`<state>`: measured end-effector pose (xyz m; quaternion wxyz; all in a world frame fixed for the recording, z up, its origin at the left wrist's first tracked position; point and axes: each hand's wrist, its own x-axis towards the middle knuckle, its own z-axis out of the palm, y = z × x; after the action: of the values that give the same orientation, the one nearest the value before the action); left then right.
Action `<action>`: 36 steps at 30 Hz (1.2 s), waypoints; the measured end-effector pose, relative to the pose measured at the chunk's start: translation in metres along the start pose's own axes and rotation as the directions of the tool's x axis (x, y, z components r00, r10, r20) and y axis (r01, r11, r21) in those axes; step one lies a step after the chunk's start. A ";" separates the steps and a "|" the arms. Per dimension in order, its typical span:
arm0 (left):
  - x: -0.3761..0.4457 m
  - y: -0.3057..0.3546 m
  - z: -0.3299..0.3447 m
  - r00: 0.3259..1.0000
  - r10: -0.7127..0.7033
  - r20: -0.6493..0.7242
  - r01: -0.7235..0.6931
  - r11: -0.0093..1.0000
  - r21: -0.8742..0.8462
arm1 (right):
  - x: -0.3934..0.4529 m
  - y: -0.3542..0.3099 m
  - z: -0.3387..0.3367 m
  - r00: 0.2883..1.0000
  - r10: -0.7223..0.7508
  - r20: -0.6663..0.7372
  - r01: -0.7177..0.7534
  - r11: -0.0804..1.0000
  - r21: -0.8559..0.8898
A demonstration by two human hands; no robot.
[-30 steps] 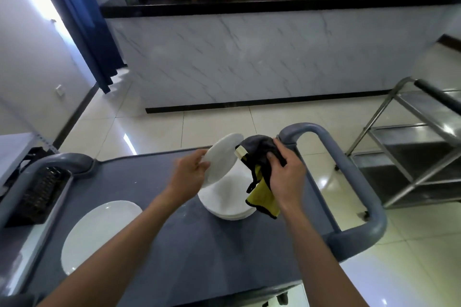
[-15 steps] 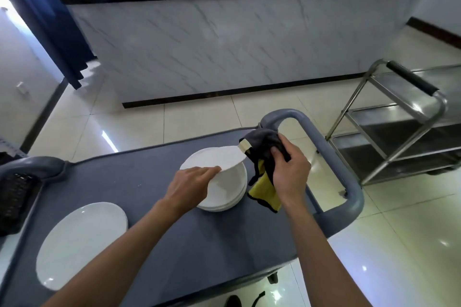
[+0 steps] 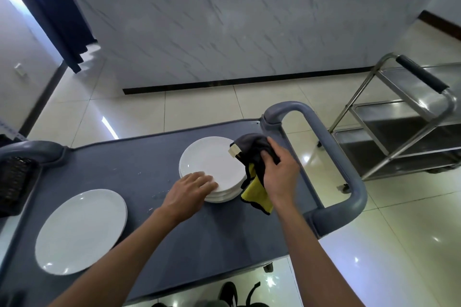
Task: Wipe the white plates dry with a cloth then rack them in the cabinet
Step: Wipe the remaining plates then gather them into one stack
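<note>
Gripping cloth (image 3: 254,172) right hand (image 3: 280,177), left hand (image 3: 189,190) touching plates (image 3: 212,162)

The cart top (image 3: 154,207), the landmark here, is a flat slate blue-grey, and its looped handle (image 3: 331,157) at the right end is a slightly lighter grey-blue. On it, the stack of plates (image 3: 212,164) and the single plate (image 3: 79,232) toward its left end are plain glossy white, unpatterned. The cloth (image 3: 254,174) at the stack's right edge is dark grey on one face, bright yellow on the other, with a pale tag. Beyond the cart, the counter front (image 3: 237,32) is white marble with thin grey diagonal veins under a black top. The floor tiles (image 3: 199,107) are cream. Right of the cart, a trolley (image 3: 404,117) is bare steel with a black grip. Far left, the curtain (image 3: 50,7) looks deep blue, perhaps navy.
</note>
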<state>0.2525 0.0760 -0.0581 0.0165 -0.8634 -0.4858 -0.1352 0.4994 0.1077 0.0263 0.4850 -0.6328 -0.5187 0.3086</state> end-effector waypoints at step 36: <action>-0.026 -0.011 -0.010 0.980 -0.193 0.044 0.189 0.979 0.072 | -0.023 -0.008 0.044 0.987 -0.078 0.143 0.080 0.997 -0.012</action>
<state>0.2286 0.0587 -0.0564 0.0203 -0.8149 -0.5710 -0.0975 0.4507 0.0988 0.0161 0.4529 -0.5923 -0.5795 0.3289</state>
